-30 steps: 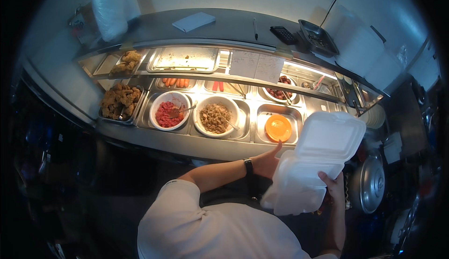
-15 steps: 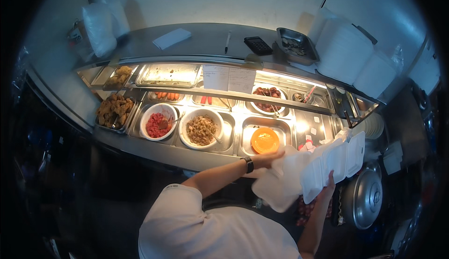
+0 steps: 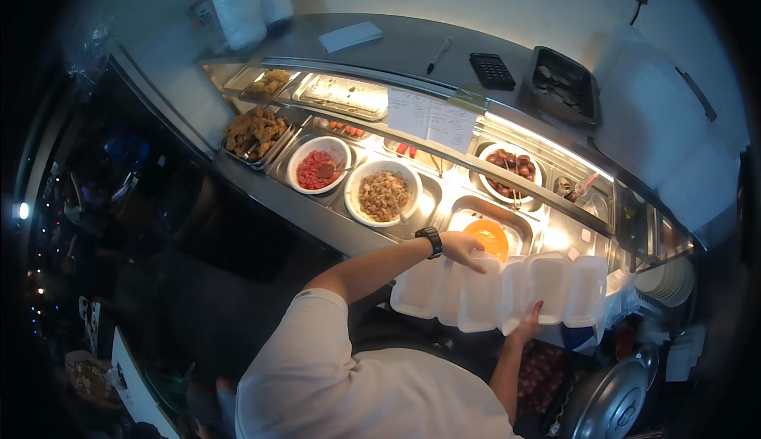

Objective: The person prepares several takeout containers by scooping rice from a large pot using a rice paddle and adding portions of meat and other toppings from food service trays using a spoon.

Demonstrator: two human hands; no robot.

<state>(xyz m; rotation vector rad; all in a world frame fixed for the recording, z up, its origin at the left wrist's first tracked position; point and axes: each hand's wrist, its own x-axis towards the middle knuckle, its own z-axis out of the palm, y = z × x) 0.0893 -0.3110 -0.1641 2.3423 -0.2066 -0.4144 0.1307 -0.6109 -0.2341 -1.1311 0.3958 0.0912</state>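
Several white foam takeaway boxes (image 3: 479,300), lids folded open, overlap in a row in front of the food counter. My left hand (image 3: 462,249), with a dark watch at its wrist, grips the upper edge of the boxes near the row's left half; some of its fingertips are hidden. From below, my right hand (image 3: 526,325) holds the boxes near the middle of the row, fingers on the foam. Just beyond my left hand, an orange dish (image 3: 487,237) sits in a metal tray, partly covered by the hand and boxes.
Bowls of red diced food (image 3: 315,171), brown chopped food (image 3: 382,197) and dark round pieces (image 3: 511,171) fill the lit counter. Fried pieces (image 3: 255,131) stand at its left end. On the shelf are a calculator (image 3: 491,71) and a coin tray (image 3: 564,86). A lidded pot (image 3: 614,407) is lower right.
The view has turned, so the counter sits farther right and slopes more. The leftmost boxes, blurred and hanging before, now lie in line with the rest. Both hands stay on the boxes.
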